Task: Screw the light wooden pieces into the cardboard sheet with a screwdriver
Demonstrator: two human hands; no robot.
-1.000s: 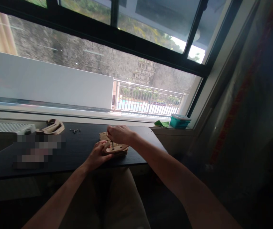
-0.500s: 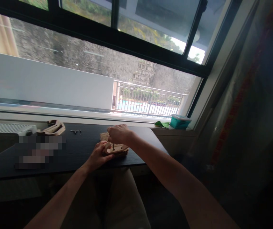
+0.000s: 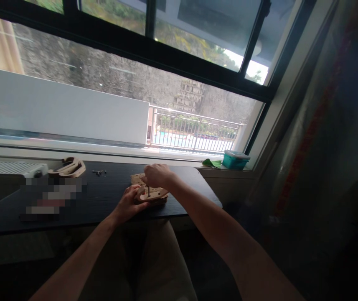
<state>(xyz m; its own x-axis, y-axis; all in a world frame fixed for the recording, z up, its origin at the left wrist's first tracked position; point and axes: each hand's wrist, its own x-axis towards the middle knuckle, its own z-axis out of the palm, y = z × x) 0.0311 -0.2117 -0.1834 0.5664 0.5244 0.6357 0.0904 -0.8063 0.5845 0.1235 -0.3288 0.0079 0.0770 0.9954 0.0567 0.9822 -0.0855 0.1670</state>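
Note:
A light wooden assembly [image 3: 153, 195] lies near the front edge of the dark table [image 3: 103, 200]. My left hand [image 3: 128, 205] rests against its left side, fingers curled on the wood. My right hand [image 3: 156, 175] hovers just above it, closed in a pinch round a thin dark tool [image 3: 148, 191] that stands upright with its tip in the wood. A flat perforated wooden sheet [image 3: 136, 178] lies under and behind the assembly.
Another wooden part [image 3: 67, 167] sits at the table's back left, with a few small dark screws [image 3: 99, 172] beside it. A teal box [image 3: 236, 159] and a green scrap [image 3: 212, 163] rest on the window ledge. A white radiator [image 3: 9, 168] is at left.
Both hands stay on the wooden assembly; the right hand shifts only slightly on the upright tool. The view has drifted a little.

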